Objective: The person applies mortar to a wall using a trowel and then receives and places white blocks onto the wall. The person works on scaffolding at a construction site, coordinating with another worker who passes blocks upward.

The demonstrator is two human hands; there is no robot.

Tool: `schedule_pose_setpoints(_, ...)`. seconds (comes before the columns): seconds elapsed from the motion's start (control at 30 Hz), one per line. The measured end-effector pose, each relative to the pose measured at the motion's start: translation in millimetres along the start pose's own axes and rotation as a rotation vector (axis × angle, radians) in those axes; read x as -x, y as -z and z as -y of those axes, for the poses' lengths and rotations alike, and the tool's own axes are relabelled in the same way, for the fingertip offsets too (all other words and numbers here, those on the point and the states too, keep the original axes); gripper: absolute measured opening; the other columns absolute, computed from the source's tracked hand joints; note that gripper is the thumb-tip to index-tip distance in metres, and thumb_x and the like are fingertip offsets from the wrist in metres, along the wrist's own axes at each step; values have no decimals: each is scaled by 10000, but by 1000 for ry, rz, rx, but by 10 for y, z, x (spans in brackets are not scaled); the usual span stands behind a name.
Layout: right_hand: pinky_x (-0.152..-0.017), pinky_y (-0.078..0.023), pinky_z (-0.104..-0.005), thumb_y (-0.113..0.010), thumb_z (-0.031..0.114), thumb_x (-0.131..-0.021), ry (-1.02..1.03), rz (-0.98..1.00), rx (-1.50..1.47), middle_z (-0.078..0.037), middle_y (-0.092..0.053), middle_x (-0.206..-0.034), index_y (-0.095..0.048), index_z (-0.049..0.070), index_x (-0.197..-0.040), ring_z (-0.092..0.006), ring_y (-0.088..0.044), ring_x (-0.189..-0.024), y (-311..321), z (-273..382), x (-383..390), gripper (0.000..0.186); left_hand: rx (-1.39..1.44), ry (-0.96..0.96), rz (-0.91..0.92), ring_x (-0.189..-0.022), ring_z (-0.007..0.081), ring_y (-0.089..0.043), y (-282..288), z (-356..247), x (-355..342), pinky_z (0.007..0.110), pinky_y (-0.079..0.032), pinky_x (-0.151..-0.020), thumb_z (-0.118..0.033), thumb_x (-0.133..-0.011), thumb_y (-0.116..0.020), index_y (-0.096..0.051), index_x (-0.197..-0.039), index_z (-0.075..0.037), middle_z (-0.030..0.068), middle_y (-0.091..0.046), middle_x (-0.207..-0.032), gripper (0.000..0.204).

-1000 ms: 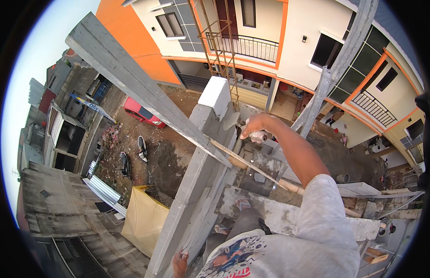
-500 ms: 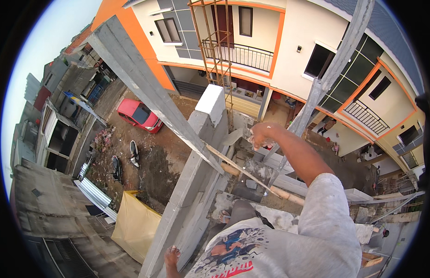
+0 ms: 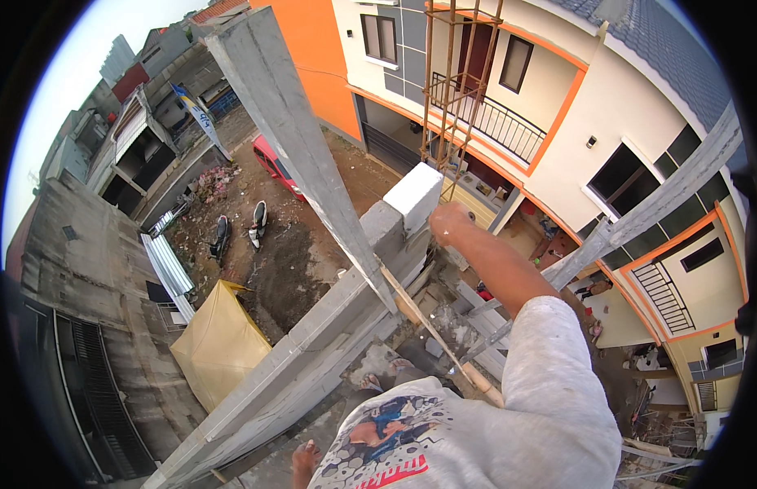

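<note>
My right hand [image 3: 450, 223] is stretched out at the end of a grey block wall [image 3: 317, 314], right beside a white block [image 3: 415, 196] on its top. Its fingers are closed on a trowel, whose blade hardly shows now. Whether the trowel touches the wall face, I cannot tell. Low in the view, my left hand [image 3: 305, 456] hangs by my shirt, close to the wall. Those fingers look curled, and the palm is hidden.
A grey beam [image 3: 301, 155] slants up from the wall; another beam [image 3: 639, 224] rises at right. A bamboo pole [image 3: 480, 385] crosses beside me. Far below are a red car [image 3: 274, 167], motorbikes [image 3: 257, 224] and a yellow tarp [image 3: 219, 346]. Rusty scaffolding [image 3: 443, 98] stands before the house.
The view has swung, carrying the scene about. My right hand has come closer to the white block, and the trowel blade, plain before, is mostly lost from sight. My left hand stays low.
</note>
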State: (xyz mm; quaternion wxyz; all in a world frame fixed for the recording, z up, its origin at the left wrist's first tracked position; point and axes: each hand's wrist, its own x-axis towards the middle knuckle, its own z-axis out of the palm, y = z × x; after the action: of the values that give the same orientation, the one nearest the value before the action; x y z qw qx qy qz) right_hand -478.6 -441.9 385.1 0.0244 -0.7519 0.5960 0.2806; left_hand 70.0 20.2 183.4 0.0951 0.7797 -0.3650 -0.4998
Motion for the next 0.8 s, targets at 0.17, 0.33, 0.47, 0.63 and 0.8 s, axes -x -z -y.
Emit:
schedule_pose_setpoints(0.17,-730,-557,-353,-763,242,-664,39,-53,7,-81,-728,-933,-761,101,-914,-234,-704,-900,173,13,-191,287,64,102,-46,-827,241,-668,-282,-117,339,343,-491,-604,-331,-967,-533,-552,-1253,3,157,-659,-1040,441)
schedule_pose_setpoints(0.33,-842,-537,-357,-729,280,-756,21,177,67,-54,-693,-1140,-717,132,-1117,-208,-668,-1052,453,-35,-369,391,142,176,-74,-807,226,-664,-300,-510,387,340,-476,-597,-342,-959,-544,-557,-1250,-4,144,-665,-1028,446)
schedule_pose_setpoints(0.47,-734,-553,-342,-793,294,-664,-20,48,55,-66,-730,-960,-761,117,-954,-221,-702,-915,391,-87,-427,342,194,231,-118,-797,216,-664,-270,-659,277,338,-468,-600,-365,-948,-558,-572,-1240,-19,125,-668,-1010,453)
schedule_pose_setpoints(0.63,-738,-552,-342,-745,271,-690,-153,-19,-62,-82,-728,-969,-760,114,-936,-229,-703,-920,199,-333,-353,292,435,221,-147,-800,209,-666,-302,-518,91,342,-468,-625,-378,-937,-568,-585,-1239,-32,112,-673,-1011,460)
schedule_pose_setpoints(0.8,-743,-551,-357,-660,166,-694,-140,23,-109,-132,-720,-966,-755,82,-927,-256,-703,-913,58,-415,-32,265,85,57,-90,-798,209,-666,-300,-524,73,338,-465,-639,-377,-923,-584,-587,-1239,-35,126,-676,-1044,465)
